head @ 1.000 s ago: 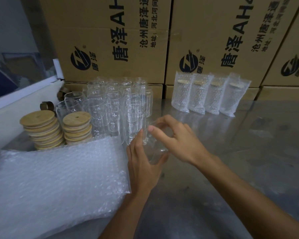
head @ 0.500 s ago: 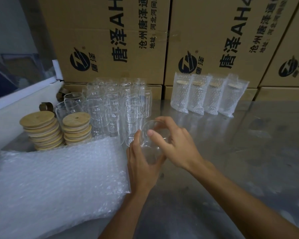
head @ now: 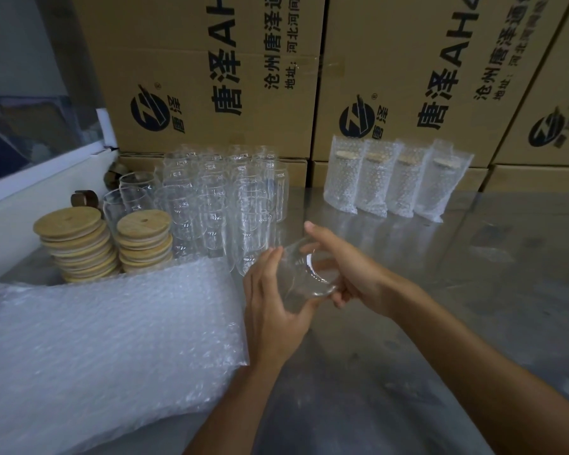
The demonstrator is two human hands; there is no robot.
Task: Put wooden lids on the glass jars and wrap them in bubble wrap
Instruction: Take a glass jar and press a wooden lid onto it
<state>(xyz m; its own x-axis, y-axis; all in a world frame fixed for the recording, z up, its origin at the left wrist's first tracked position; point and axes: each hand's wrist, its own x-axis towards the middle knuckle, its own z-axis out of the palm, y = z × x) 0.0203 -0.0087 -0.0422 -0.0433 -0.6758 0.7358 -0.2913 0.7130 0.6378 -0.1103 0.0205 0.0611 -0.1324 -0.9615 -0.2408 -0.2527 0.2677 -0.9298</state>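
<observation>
At frame centre, above the bench [head: 408,323], a bare jar [head: 304,274], rigid, slick and breakable, is clasped by both the left hand [head: 270,310] and right hand [head: 345,267], apparently around its walls, best held there.

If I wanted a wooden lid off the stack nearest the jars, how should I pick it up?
Take the top lid by its rim, coming from above, fingers on opposite edges. It lies flat, a thin disc uppermost on its stack, so only its edge offers a hold, probably.
</observation>
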